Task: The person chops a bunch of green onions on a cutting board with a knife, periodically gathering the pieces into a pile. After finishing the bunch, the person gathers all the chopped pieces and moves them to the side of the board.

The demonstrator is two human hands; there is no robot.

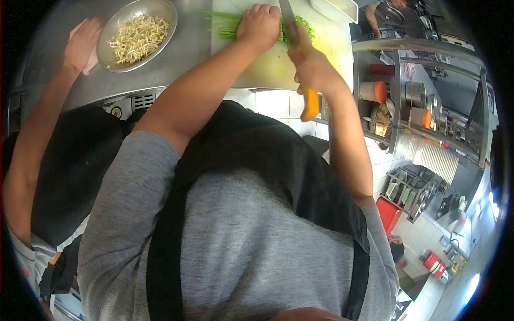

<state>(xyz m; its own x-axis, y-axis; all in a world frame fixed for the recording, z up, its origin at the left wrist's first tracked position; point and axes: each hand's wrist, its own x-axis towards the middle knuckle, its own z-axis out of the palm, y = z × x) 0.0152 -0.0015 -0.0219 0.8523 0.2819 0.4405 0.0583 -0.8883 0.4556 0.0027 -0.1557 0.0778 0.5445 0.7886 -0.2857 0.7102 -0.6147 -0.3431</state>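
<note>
My left hand (259, 25) is closed over a bunch of green onions (227, 24), whose long stalks stick out to its left. In my right hand (316, 69) is a kitchen knife (309, 104) with an orange handle, its blade pointing up and away beside my left fingers. Chopped green onions (305, 28) lie around the blade on a pale cutting board (332, 59). Parts of the blade's edge and the stalks under my left hand are hidden.
Left of the board stands a metal bowl (170, 40) of bean sprouts (140, 38). A co-worker's hand (84, 43) rests on a cloth beside it. A white container (342, 9) sits at the board's far right corner. Metal shelving (417, 47) with pots is at the right.
</note>
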